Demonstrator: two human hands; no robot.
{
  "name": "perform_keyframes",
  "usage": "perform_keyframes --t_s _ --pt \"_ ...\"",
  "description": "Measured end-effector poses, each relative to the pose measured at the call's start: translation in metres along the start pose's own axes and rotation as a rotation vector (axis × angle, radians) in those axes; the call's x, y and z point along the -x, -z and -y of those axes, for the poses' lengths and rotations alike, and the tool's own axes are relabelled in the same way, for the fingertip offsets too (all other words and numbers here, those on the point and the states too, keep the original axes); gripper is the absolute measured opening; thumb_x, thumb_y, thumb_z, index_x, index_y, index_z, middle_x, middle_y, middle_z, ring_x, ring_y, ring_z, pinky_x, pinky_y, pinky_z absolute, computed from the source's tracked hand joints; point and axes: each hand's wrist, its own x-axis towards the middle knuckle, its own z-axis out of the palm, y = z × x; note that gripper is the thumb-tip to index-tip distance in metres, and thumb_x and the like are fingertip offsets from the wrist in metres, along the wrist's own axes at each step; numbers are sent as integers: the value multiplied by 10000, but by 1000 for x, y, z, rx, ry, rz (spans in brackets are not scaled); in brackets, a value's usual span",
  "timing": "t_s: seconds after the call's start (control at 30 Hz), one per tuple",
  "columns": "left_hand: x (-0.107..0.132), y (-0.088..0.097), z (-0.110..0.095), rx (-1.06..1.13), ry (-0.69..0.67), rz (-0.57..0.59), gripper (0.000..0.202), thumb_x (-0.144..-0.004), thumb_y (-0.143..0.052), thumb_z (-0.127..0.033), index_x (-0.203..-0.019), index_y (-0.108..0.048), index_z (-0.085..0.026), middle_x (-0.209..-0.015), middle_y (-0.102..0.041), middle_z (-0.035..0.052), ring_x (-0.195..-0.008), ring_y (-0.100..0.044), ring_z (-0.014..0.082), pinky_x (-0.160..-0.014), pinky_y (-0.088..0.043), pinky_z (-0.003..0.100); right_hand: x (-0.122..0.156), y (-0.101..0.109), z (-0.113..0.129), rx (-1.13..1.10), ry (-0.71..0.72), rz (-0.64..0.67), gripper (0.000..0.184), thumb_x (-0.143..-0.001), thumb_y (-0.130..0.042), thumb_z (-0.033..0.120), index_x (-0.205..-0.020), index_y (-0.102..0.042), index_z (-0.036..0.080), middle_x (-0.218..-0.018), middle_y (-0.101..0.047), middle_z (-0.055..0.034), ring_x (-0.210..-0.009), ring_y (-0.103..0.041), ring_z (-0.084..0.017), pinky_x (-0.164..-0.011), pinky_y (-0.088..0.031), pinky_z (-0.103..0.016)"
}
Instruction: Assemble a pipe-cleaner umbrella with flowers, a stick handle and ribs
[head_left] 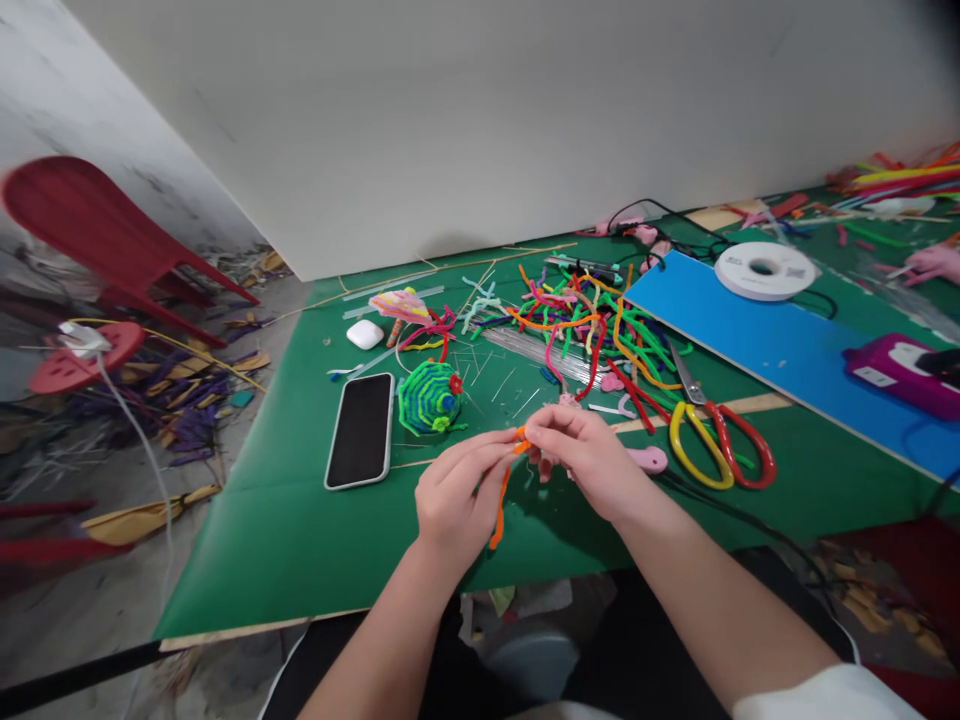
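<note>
Both hands meet over the green table (300, 540), pinching one orange pipe cleaner (499, 505). My left hand (456, 495) grips its upper part while the rest hangs down past the palm. My right hand (581, 455) pinches the top end, fingers closed. Just beyond the hands sits a green and blue coiled pipe-cleaner piece (429, 398) with a red bit on it. A pile of loose coloured pipe cleaners (592, 325) lies further back.
A black phone (361, 429) lies left of the hands, a white earbud case (364, 334) behind it. Scissors with yellow and red handles (712, 430) lie right. A blue board (787, 350) carries a white tape roll (763, 270) and a purple tool (900, 372). Red chair (97, 230) at left.
</note>
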Motion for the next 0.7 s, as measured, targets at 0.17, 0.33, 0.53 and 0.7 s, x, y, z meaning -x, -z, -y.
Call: perform_keyframes --t_s 0.17,0.33,0.53,0.7 --pt "1 0 2 10 -89 33 193 -731 -617 -51 -872 -671 -172 -906 -722 62 -825 -671 155 -745 -547 262 1 7 8 211 -61 55 193 -748 -609 366 -711 -601 176 -614 -549 31 -529 -502 -73 -420 -369 -163" --pt "0 -1 -1 27 -85 46 172 -740 -614 -78 -856 -678 -187 -903 -725 51 -810 -676 152 -731 -549 253 2 12 9 303 -69 50 206 -755 -597 382 -727 -608 178 -627 -561 30 -523 -499 -71 -418 -350 -171" --pt "-2 -1 -6 104 209 33 76 -755 -612 -139 -750 -672 -187 -783 -725 31 -736 -676 151 -702 -552 268 6 6 7 508 122 -15 235 -799 -554 411 -754 -629 192 -682 -581 6 -558 -506 -100 -465 -392 -216" --pt "1 -4 -1 347 504 48 69 -761 -620 -210 -727 -659 -164 -762 -709 38 -694 -662 142 -629 -543 242 8 4 8 689 308 -64 172 -837 -531 339 -768 -617 207 -742 -616 -6 -694 -554 -138 -579 -426 -244"
